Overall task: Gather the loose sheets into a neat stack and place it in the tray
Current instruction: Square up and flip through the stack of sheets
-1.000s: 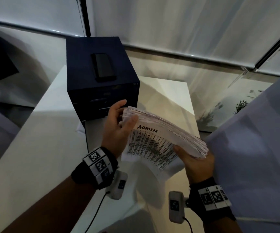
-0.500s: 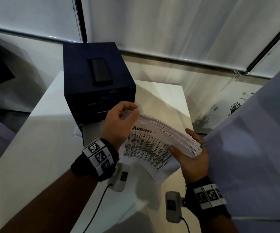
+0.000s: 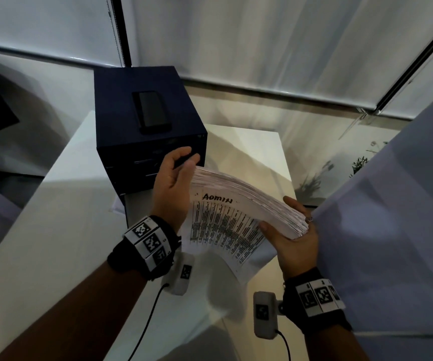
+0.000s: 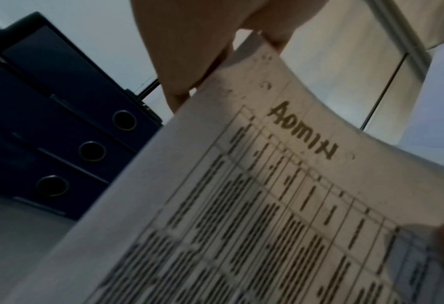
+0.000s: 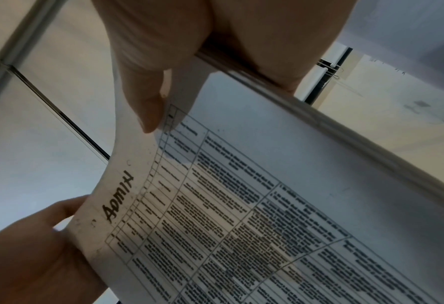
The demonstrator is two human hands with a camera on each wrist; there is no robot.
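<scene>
A thick stack of printed sheets [image 3: 236, 217], with "ADMIN" handwritten on the front page, is held in the air in front of a dark blue drawer unit [image 3: 132, 157]. It bows upward between my hands. My left hand [image 3: 176, 183] grips its left end, thumb and fingers curled round the edge. My right hand [image 3: 283, 238] grips the right end, thumb on the front page and fingers behind. The left wrist view shows the sheets [image 4: 267, 205] under my left hand's fingers [image 4: 189, 51]. The right wrist view shows the stack [image 5: 241, 205] with the right thumb [image 5: 148, 102] on it.
A black phone [image 3: 151, 112] lies on top of the drawer unit, whose three drawer fronts [image 4: 60, 133] have round pull holes. The unit stands on a white table [image 3: 41, 230]. A large pale panel [image 3: 392, 204] stands close on the right. Window blinds run along the back.
My right hand's fingers have come up round the far right end of the stack. My left thumb has slid off the front page onto the left edge. The stack stays held in the air.
</scene>
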